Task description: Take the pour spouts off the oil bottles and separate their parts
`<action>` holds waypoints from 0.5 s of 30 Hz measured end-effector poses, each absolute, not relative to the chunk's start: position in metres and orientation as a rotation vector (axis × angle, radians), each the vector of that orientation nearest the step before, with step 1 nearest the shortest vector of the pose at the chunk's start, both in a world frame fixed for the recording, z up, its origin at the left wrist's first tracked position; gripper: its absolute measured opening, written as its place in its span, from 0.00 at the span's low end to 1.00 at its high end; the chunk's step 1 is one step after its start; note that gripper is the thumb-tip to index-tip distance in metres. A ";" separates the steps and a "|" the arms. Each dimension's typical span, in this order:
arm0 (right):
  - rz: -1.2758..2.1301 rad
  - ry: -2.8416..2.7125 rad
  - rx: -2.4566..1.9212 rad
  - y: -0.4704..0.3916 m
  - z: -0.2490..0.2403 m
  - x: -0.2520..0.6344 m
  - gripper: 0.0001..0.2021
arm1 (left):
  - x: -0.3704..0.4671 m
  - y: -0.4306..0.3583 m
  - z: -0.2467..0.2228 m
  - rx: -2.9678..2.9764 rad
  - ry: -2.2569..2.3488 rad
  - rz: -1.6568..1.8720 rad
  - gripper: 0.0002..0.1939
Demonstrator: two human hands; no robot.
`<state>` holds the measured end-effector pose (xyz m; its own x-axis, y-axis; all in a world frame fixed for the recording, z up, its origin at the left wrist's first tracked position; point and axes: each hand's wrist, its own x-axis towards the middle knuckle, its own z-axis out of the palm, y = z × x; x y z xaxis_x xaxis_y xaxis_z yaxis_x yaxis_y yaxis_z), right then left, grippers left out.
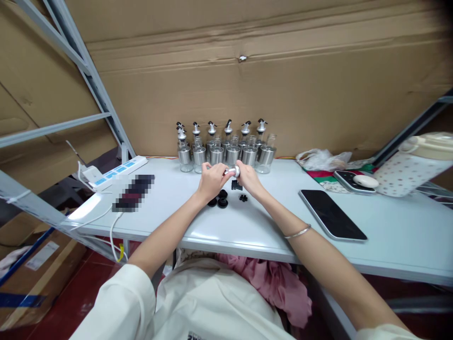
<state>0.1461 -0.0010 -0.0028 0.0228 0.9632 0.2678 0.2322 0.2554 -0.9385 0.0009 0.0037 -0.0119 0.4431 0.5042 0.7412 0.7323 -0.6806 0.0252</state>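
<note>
Above the middle of the table, my left hand [211,182] and my right hand [249,178] meet, closed on a silver pourer spout [232,171] held between their fingertips. Part of the spout is hidden by my fingers. Just below my hands lie several round black stoppers [222,203], some small black pieces [243,198] and another cluster of black parts [236,185]. Beyond my hands, glass bottles with steel sleeves stand in two rows. The back row carries pourers with black tips [228,125]. In front, the leftmost bottle [185,156] has a pourer, while an open-necked bottle [266,156] stands at the right end.
To the left are a pixelated dark device [134,193] and a white power strip [120,171] with cables. A dark-screened tablet [332,215], a scale [348,182], a plastic bag [323,159] and a dotted jug [410,167] lie to the right. Cardboard [283,94] walls the back.
</note>
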 end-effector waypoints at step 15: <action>1.589 -1.380 -1.217 -0.011 0.012 0.155 0.20 | -0.015 0.015 -0.005 -2.335 -0.679 -0.898 0.17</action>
<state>0.1548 -0.0111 0.0117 -0.3174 0.9257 -0.2056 0.0733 -0.1922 -0.9786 -0.0154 0.0147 -0.0049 0.6503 0.2561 0.7152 0.6181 -0.7257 -0.3022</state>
